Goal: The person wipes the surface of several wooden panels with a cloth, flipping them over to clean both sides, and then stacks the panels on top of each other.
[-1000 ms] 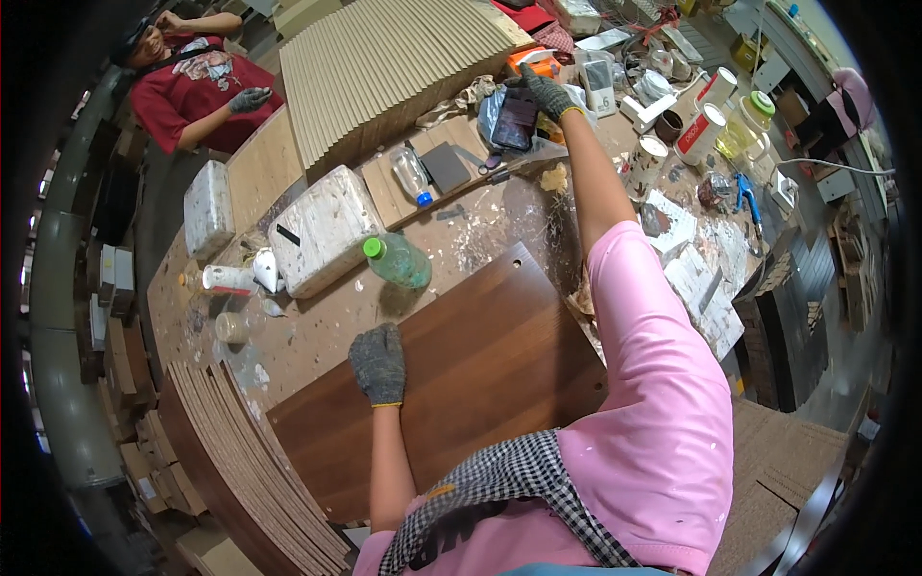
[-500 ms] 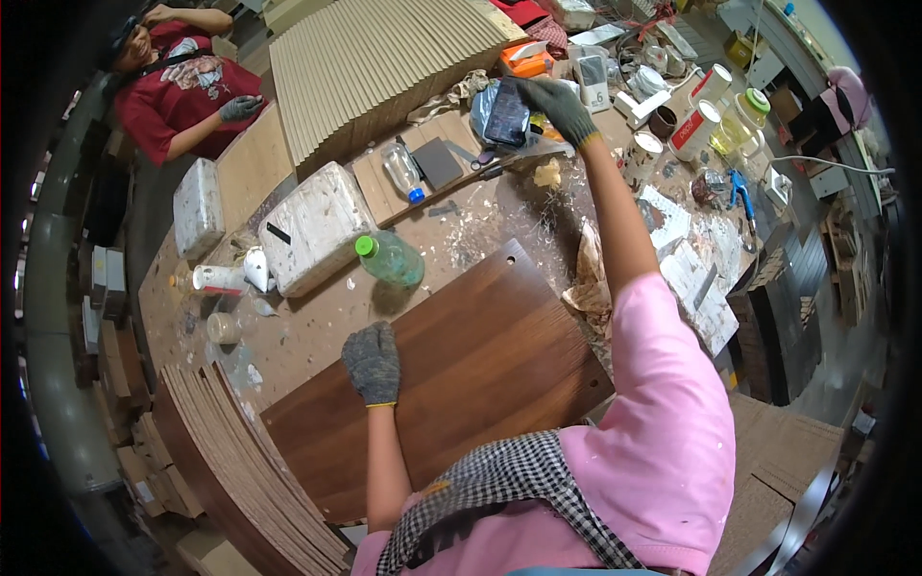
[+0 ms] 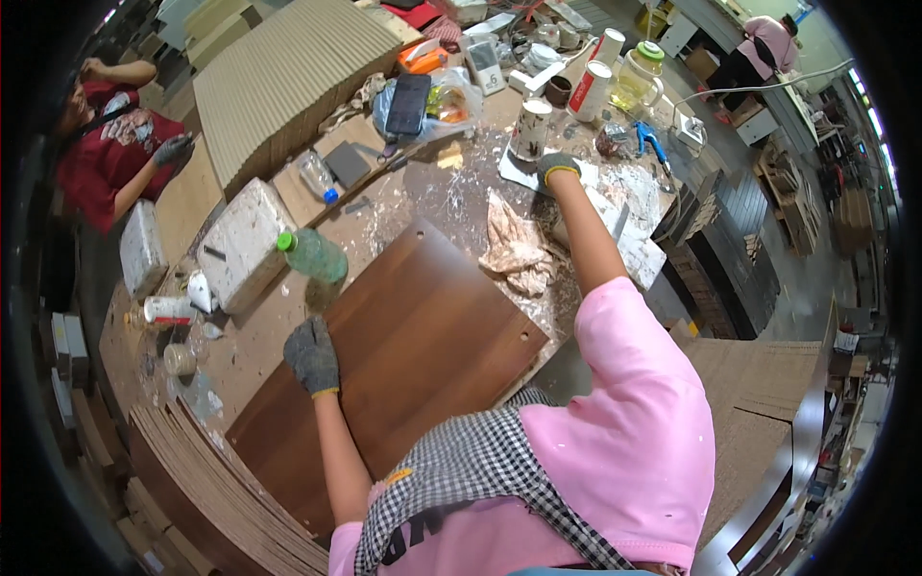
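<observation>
A dark brown wood-grain board [image 3: 413,336] with small round holes near its corners lies aslant on the work table in front of me. On its far left edge rests my left hand [image 3: 312,357], in a grey knit glove, fingers laid over the edge and nothing seen in them. My right hand [image 3: 559,167], gloved too, reaches out to the table's right side, just below a paint-spotted paper cup [image 3: 531,130]. A white flat piece [image 3: 520,169] lies right beside it. Its fingers are foreshortened, so whether they hold anything is hidden. A crumpled, stained rag [image 3: 517,245] lies between board and right arm.
Beyond my left hand stands a green bottle [image 3: 314,255] by a white stained block [image 3: 248,245]. A phone [image 3: 409,104] lies on plastic bags. Blue pliers-like tool [image 3: 650,144], yellow jug [image 3: 639,77] and stacked corrugated sheets [image 3: 288,82] stand farther off. A co-worker [image 3: 115,144] is at far left.
My right hand has left the phone and bags and come nearer, down to the right by the spotted cup. My view has swung right; the left hand stays on the board's edge.
</observation>
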A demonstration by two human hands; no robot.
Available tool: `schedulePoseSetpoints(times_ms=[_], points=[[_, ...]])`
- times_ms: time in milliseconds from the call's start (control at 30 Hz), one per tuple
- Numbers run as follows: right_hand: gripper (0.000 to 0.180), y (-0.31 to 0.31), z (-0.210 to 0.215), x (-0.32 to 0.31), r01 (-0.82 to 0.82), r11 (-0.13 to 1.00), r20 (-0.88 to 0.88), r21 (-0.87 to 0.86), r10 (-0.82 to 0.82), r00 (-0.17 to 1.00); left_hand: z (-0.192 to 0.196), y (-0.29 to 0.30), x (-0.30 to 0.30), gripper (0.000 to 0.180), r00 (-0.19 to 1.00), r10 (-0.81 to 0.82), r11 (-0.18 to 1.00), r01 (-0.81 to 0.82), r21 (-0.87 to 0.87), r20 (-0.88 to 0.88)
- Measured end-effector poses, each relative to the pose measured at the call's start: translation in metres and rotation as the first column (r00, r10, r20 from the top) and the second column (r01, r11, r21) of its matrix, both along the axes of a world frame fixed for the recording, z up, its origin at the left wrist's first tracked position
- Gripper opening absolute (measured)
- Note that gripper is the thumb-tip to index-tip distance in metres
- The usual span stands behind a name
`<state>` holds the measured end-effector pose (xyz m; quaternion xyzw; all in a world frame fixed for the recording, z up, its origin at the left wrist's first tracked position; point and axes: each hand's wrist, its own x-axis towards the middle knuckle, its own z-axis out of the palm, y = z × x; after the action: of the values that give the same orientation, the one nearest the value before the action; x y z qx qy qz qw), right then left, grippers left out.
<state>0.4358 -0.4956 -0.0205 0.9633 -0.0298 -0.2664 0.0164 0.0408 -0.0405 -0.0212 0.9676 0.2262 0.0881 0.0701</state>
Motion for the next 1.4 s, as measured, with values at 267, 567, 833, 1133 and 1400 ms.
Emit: schedulePoseSetpoints(times_ms=[267, 567, 833, 1133, 1400], points=[[0.062, 0.005, 0.014, -0.011, -0.072, 0.997, 0.09, 0.016, 0.07, 0.993, 0.016, 0.002, -0.003, 0.043, 0.997, -0.012, 0.998, 0.017, 0.06, -0.08], [0.042, 0.016, 0.097, -0.068, -0.109, 0.622, -0.053, 0.775, 0.237, 0.97, 0.014, 0.0, -0.005, 0.049, 1.0, -0.005, 0.998, 0.004, 0.06, 0.017], [0.049, -0.016, 0.03, -0.292, -0.015, 0.014, 0.019, 1.0, -0.255, 0.967, 0.036, 0.011, -0.019, 0.05, 0.997, 0.022, 0.985, -0.034, -0.166, -0.077], [0.019, -0.007, 0.064, -0.423, -0.088, -0.534, -0.241, 0.841, -0.516, 0.822, 0.001, 0.015, -0.015, 0.033, 0.991, -0.133, 0.991, 0.133, -0.019, -0.025], [0.028, -0.019, -0.006, -0.491, -0.012, -0.659, -0.577, 0.752, -0.666, 0.474, -0.016, 0.012, -0.023, 0.032, 0.942, -0.246, 0.969, 0.243, 0.043, 0.227]])
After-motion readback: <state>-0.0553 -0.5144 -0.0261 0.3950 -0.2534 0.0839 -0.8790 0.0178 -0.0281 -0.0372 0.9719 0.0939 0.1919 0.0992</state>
